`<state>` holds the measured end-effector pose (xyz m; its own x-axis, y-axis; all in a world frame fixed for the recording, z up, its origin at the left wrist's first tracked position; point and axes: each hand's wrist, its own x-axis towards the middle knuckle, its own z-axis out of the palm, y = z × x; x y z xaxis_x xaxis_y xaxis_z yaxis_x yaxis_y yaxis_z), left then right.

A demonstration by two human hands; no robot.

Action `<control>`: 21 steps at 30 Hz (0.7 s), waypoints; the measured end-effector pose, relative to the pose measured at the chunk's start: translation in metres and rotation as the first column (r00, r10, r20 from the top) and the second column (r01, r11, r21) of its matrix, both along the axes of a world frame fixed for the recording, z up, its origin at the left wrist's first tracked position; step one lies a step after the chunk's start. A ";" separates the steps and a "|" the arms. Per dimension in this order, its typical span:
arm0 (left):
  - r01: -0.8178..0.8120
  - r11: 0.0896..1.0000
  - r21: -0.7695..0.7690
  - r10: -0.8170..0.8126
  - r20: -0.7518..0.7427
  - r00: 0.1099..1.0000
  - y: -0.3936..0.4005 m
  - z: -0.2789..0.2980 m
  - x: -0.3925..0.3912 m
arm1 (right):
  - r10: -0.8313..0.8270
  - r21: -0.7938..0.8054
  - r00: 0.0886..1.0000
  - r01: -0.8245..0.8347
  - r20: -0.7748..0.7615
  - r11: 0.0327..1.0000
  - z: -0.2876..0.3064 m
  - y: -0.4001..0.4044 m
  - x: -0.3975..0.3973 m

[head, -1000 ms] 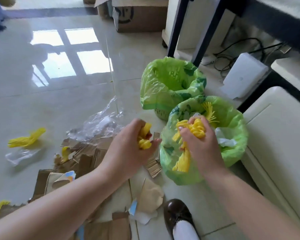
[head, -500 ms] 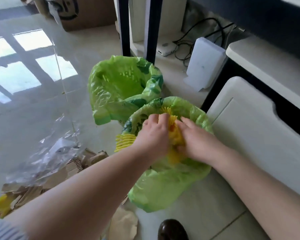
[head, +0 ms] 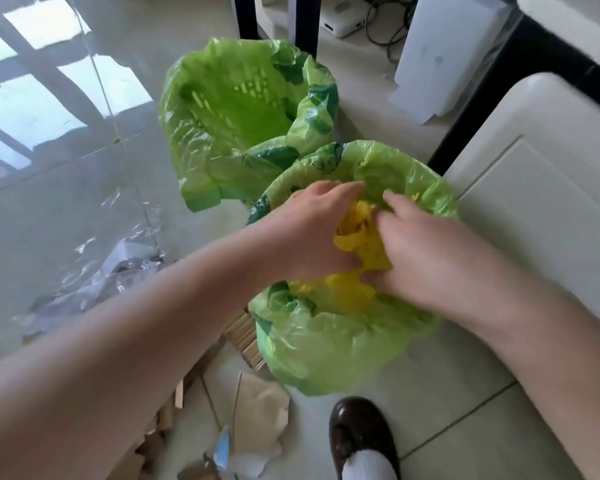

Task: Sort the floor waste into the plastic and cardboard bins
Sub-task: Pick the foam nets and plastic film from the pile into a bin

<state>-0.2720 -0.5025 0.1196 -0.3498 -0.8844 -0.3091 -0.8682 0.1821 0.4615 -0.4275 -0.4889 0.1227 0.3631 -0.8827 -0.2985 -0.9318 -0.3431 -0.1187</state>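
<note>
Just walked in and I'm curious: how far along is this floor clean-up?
Partly done. In hand: the left hand and right hand press yellow plastic into the near bin. The far bin looks empty. Left on the floor: clear film, cardboard scraps and paper by the shoe. Most of the sorting remains.

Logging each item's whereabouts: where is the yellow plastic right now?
In the head view, the yellow plastic sits right of centre, pressed between the left hand and right hand inside the nearer green-lined bin.
</note>
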 end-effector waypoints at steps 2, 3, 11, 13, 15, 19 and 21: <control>-0.043 0.997 -0.064 0.042 -0.017 0.999 0.011 0.017 0.013 | -0.002 -0.086 0.998 0.008 0.067 0.996 0.016 0.010 -0.002; -0.070 0.994 -0.079 0.067 -0.038 0.997 0.017 0.024 0.019 | -0.008 -0.119 0.991 0.024 0.134 0.993 0.023 0.016 0.000; -0.373 0.928 -0.018 0.351 -0.297 0.888 0.106 0.041 0.087 | 0.080 -0.039 0.680 -0.076 0.729 0.996 0.029 0.088 0.052; -0.420 0.902 0.097 0.427 -0.337 0.839 0.138 0.042 0.104 | 0.089 0.001 0.624 -0.142 0.776 0.990 0.025 0.113 0.069; -0.449 0.876 0.174 0.481 -0.319 0.816 0.171 0.040 0.123 | 0.099 0.052 0.623 -0.219 0.776 0.974 0.018 0.137 0.085; -0.466 0.846 0.259 0.524 -0.242 0.817 0.240 0.038 0.162 | 0.147 0.127 0.647 -0.356 0.748 0.926 0.002 0.182 0.115; -0.510 0.818 0.266 0.567 -0.217 0.795 0.272 0.038 0.183 | 0.167 0.142 0.642 -0.401 0.748 0.905 -0.001 0.198 0.132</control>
<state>-0.0891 -0.2309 0.1572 0.0717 -0.8901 -0.4500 -0.6315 -0.3897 0.6703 -0.2957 -0.2909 0.1213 0.7820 -0.6215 -0.0469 -0.3831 -0.4199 -0.8228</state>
